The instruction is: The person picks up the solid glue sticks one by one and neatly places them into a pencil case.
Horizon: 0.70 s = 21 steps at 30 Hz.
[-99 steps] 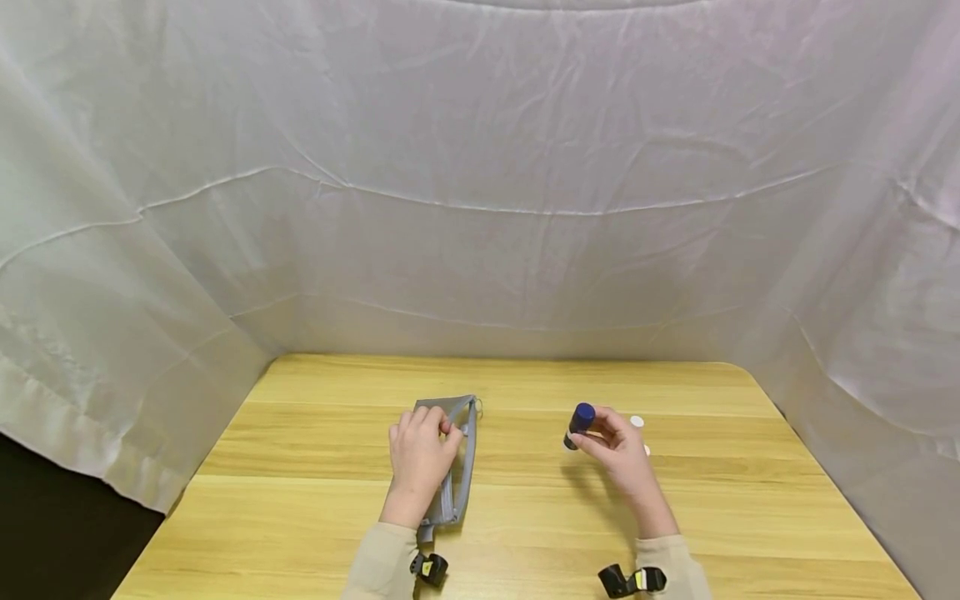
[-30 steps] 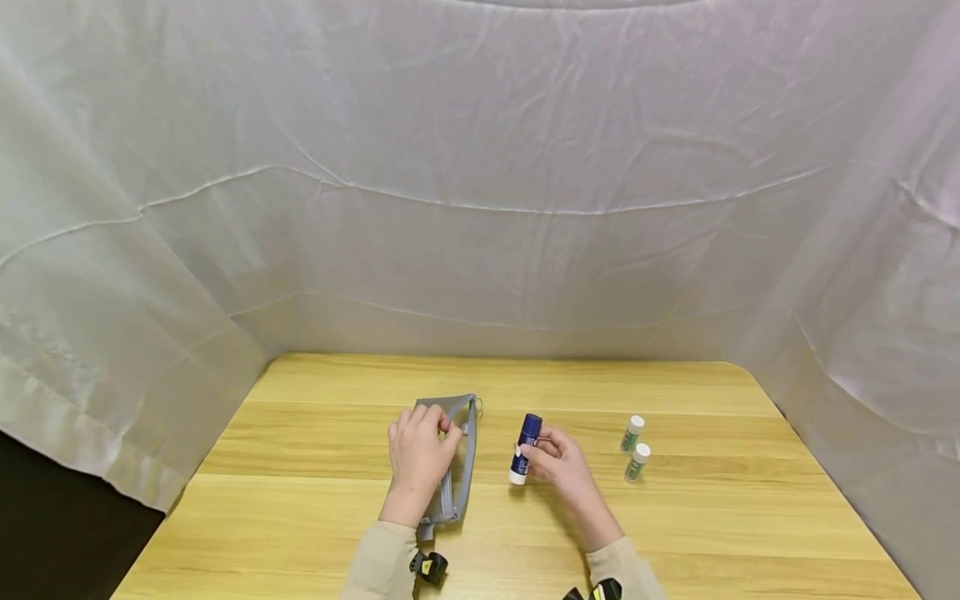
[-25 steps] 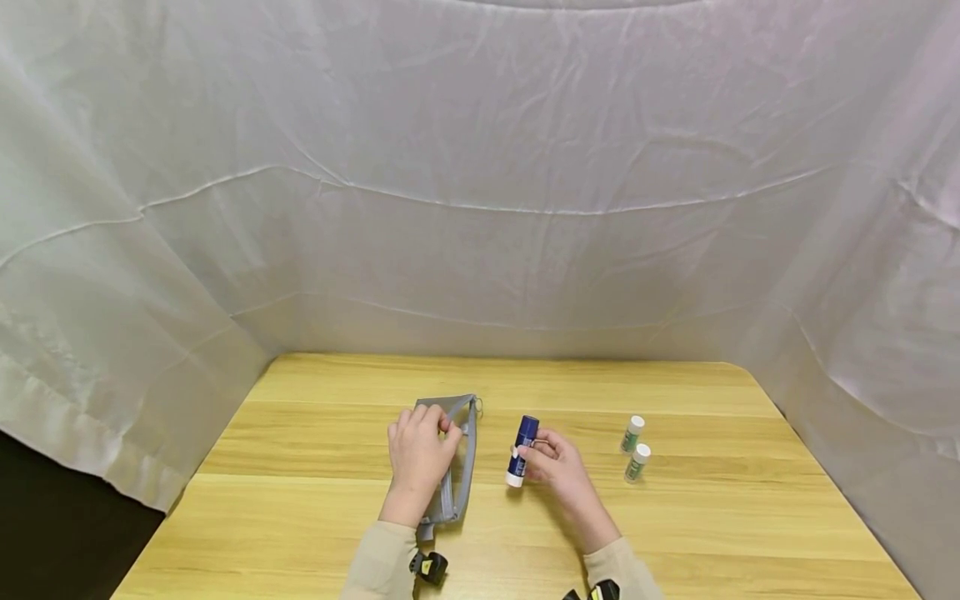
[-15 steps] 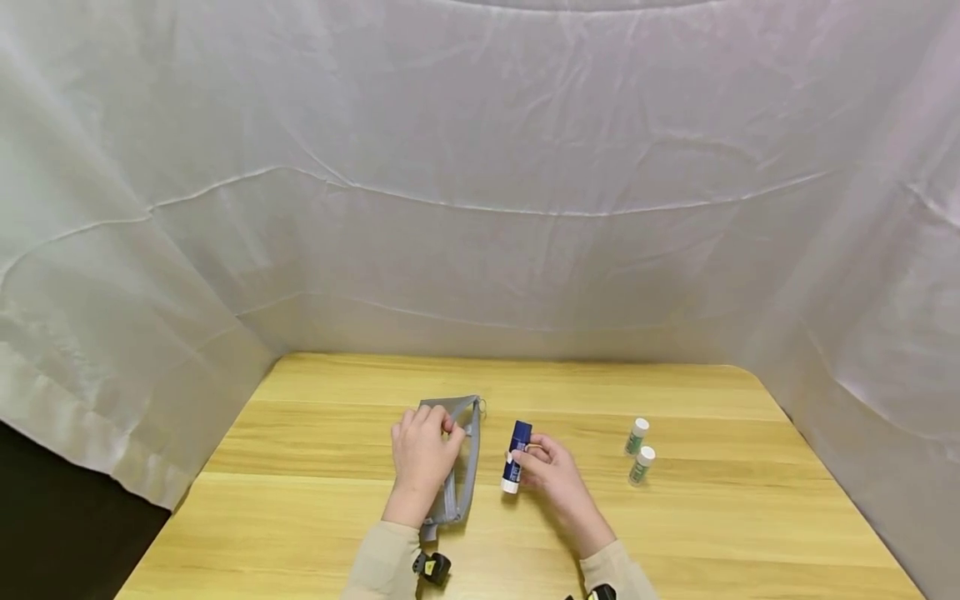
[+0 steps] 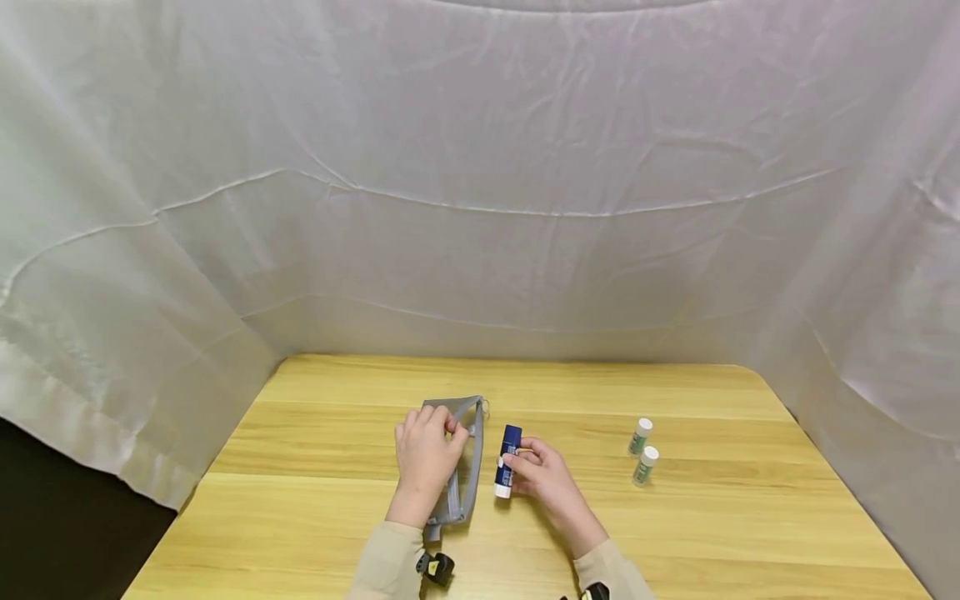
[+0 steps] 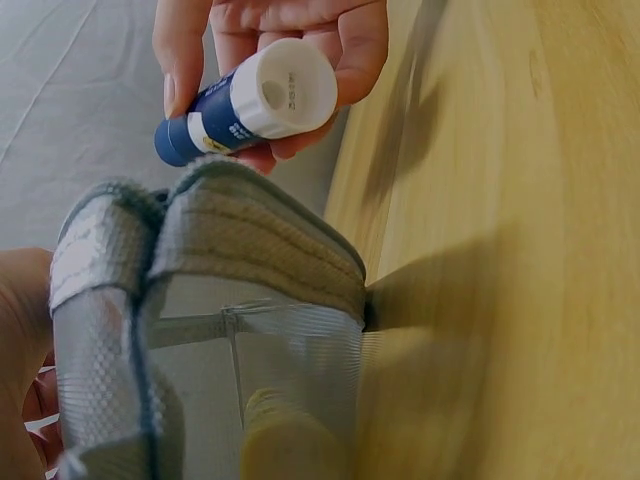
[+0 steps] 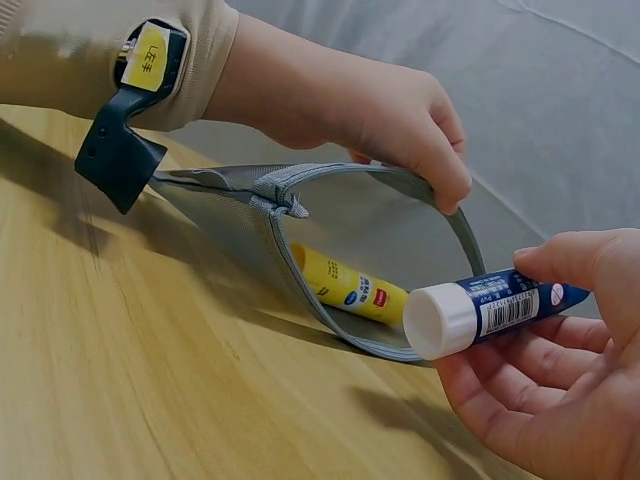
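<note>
My left hand (image 5: 426, 462) pinches the upper edge of a grey mesh zip pouch (image 5: 477, 468), keeping its mouth open toward the right. Inside the pouch lies a yellow glue stick (image 7: 348, 287), best seen in the right wrist view. My right hand (image 5: 546, 482) holds a blue glue stick (image 5: 510, 442) between thumb and fingers, its white end (image 7: 440, 322) pointing at the pouch. In the right wrist view that white end overlaps the pouch's rim; from the head it sits just right of the mouth.
Two small green-labelled tubes with white caps, a far one (image 5: 640, 437) and a nearer one (image 5: 646, 467), stand upright on the wooden table (image 5: 735, 483) at the right. Pale curtains (image 5: 525, 250) hang behind and at both sides.
My right hand has carried the blue glue stick leftward from beside the two tubes to near the pouch mouth, turning its white end toward the viewer. The left hand keeps its grip.
</note>
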Available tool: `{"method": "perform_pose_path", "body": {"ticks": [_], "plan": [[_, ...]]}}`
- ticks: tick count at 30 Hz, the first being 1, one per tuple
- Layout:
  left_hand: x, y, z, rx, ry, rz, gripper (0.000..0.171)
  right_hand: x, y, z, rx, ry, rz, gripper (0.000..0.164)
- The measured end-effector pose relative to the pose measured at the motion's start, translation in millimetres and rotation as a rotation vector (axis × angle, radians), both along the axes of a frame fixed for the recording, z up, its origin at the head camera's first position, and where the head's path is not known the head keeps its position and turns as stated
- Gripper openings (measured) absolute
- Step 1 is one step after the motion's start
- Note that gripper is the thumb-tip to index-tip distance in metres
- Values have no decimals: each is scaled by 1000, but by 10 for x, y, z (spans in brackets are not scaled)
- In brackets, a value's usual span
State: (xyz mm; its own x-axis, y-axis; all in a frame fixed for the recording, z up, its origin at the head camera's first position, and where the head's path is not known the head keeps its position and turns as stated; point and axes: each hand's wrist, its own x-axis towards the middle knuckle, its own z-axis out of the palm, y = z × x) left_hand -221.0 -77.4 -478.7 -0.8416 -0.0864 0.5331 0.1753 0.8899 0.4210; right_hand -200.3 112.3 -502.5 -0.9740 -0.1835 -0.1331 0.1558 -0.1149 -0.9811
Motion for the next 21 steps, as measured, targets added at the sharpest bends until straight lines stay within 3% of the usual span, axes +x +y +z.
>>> {"method": "perform_pose_path", "body": {"ticks": [21], "plan": [[-6, -6, 2, 7, 14, -7, 19, -96, -171, -29, -34, -31, 34, 47]]}}
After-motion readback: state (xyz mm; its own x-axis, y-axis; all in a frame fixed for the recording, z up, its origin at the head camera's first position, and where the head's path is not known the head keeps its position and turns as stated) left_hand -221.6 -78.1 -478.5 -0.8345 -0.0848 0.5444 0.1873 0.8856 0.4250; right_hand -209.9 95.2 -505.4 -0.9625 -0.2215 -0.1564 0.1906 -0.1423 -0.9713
